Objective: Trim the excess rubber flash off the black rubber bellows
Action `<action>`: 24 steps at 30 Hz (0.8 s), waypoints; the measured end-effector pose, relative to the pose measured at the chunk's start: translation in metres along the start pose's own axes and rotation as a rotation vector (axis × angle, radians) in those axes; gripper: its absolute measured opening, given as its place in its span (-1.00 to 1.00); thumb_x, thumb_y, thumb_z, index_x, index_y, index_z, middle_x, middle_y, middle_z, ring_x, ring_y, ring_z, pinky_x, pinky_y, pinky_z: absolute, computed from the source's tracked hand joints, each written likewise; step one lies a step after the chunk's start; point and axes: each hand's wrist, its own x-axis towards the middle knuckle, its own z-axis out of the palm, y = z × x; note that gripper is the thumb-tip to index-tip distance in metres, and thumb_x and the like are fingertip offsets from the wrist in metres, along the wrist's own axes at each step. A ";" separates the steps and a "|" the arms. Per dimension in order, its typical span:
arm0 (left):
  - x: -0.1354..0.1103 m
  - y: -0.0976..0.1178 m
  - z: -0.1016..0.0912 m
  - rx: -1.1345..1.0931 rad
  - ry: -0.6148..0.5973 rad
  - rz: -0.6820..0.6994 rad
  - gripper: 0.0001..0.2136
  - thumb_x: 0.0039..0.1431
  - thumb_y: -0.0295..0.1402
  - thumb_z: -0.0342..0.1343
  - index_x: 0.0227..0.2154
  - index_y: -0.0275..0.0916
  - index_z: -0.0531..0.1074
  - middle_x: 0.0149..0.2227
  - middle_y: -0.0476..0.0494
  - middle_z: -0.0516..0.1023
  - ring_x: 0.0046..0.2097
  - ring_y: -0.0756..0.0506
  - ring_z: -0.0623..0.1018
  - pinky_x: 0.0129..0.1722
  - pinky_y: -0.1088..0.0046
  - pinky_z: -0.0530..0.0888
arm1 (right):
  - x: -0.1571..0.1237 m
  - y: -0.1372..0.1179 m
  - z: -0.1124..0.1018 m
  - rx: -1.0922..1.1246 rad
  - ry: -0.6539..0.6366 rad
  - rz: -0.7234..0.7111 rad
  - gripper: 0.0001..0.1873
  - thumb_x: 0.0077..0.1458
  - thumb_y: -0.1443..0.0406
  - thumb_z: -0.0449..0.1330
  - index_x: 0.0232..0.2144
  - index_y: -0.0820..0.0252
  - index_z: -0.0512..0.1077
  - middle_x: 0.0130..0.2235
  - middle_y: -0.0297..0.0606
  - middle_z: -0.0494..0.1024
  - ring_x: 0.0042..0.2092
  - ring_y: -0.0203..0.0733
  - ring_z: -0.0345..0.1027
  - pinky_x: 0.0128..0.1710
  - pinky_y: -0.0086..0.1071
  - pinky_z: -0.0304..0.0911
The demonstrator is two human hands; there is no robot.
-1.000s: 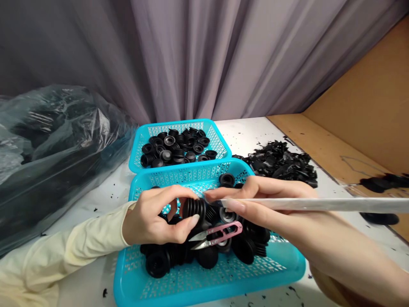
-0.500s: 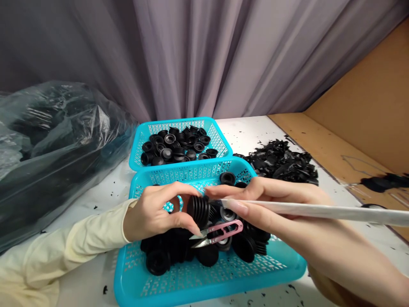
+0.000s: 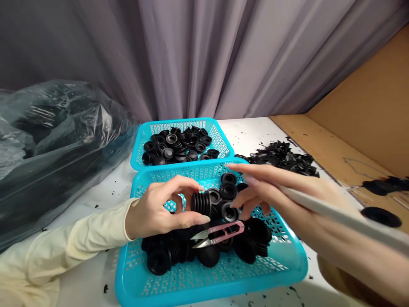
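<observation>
My left hand [image 3: 162,209] holds a black ribbed rubber bellows [image 3: 201,204] between thumb and fingers, above the front blue basket [image 3: 211,294]. My right hand [image 3: 271,192] is to its right, apart from the bellows. A long whitish rod [image 3: 332,217] lies in its grip, running back along the forearm; its tip is hidden and its shaft blurred. Below the held piece, pink-handled thread snips [image 3: 220,234] rest with parted blades on more black bellows [image 3: 159,260] in the basket.
Behind stands a second blue basket [image 3: 136,147] with many black bellows. Black scraps [image 3: 284,160] are heaped on the white table at right. A clear plastic bag [image 3: 64,170] bulges at left. A round black piece [image 3: 381,216] lies far right, near a brown board [image 3: 367,98].
My right hand has drawn back and up from the bellows, and the rod has swung away from it. My left hand still holds the bellows almost in place.
</observation>
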 end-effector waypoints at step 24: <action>0.002 0.007 -0.005 -0.248 0.083 -0.266 -0.76 0.06 -0.32 0.23 -0.19 -0.24 0.45 -0.26 -0.09 0.50 -0.36 0.01 0.50 -0.46 0.61 0.47 | -0.011 0.009 0.031 -0.277 -0.584 -0.220 -0.98 0.13 0.40 0.22 -0.36 0.29 0.45 -0.32 -0.20 0.47 -0.37 -0.24 0.38 -0.43 -0.42 0.36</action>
